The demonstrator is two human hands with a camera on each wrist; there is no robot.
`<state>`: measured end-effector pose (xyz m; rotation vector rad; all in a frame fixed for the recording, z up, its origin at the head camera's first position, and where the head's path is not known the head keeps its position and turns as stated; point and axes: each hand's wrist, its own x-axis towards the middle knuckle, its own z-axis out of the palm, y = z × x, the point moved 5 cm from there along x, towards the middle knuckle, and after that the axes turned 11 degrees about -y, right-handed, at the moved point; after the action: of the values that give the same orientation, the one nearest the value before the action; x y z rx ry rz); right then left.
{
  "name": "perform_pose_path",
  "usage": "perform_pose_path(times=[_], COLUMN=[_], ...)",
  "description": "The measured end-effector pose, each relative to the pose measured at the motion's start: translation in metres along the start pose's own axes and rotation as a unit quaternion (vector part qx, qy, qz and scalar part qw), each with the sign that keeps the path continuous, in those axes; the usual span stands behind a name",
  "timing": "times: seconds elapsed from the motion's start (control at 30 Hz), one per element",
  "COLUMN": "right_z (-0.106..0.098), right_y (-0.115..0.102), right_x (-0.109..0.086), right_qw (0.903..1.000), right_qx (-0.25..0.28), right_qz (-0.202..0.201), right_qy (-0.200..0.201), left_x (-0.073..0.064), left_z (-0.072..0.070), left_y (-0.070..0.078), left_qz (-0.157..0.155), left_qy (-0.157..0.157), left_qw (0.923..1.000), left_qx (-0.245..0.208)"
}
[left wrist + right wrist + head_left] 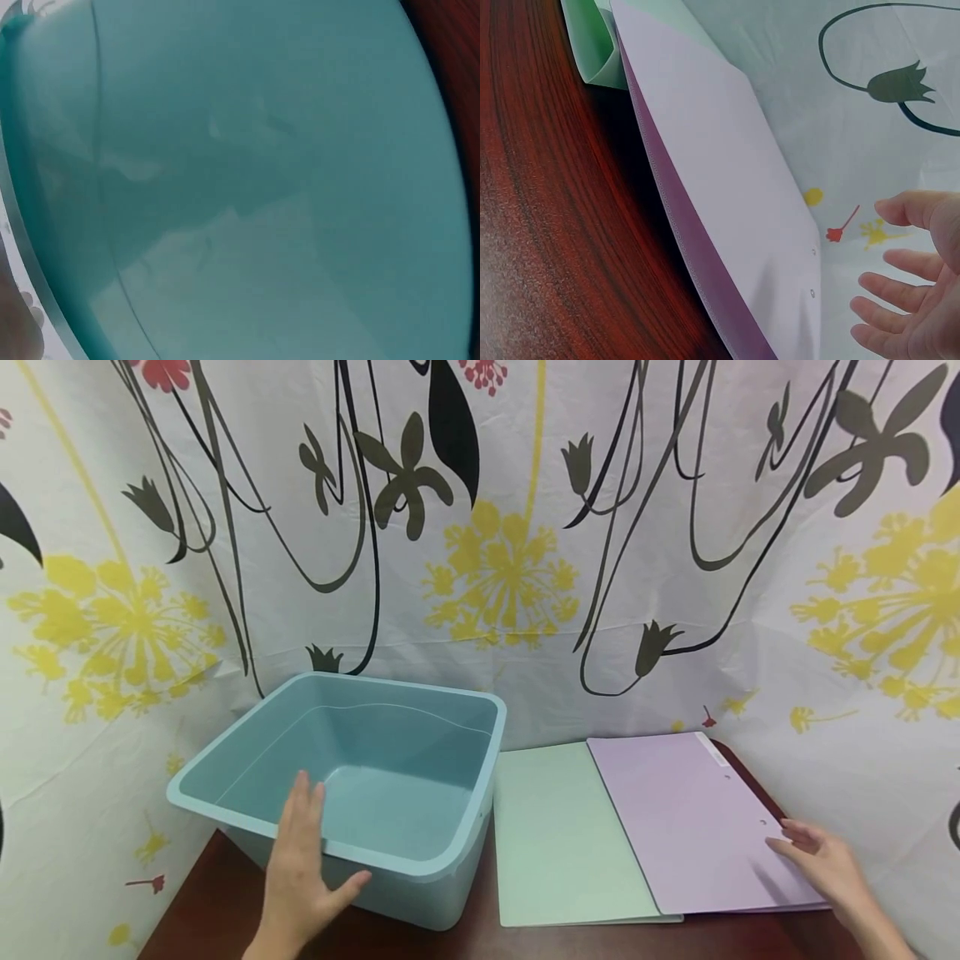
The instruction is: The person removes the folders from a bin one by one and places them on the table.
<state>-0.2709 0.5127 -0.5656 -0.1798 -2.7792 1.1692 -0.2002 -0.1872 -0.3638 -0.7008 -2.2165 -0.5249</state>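
In the head view, my left hand is raised at the near side of a light blue plastic bin, fingers straight and thumb spread, overlapping its front rim. The bin's wall fills most of the left wrist view, with part of a finger at the lower left. My right hand is beside the right edge of a lilac folder, fingers loosely bent around nothing. The right wrist view shows the hand spread above the folder's side. This folder overlaps a pale green folder.
Everything stands on a dark red-brown wooden table. Behind and on both sides hangs a white cloth with printed flowers and stems, close against the bin's back and the folders' far edges.
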Motion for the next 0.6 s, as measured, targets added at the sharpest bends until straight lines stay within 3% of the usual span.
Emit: perform_pose_path(times=[0.37,0.6], right_z=[0.000,0.000], right_y=[-0.003,-0.005], right_x=[0.000,-0.002], right_qw=[1.0000,0.9999], right_qx=[0.000,0.005], right_qz=[0.001,-0.008], right_qy=[-0.003,0.006], left_x=[0.019,0.023], left_z=[0.018,0.034], left_y=[0.067,0.098], left_qz=[0.137,0.184], left_qy=[0.022,0.003], left_qw=[0.9899,0.9822], left_qx=[-0.027,-0.035])
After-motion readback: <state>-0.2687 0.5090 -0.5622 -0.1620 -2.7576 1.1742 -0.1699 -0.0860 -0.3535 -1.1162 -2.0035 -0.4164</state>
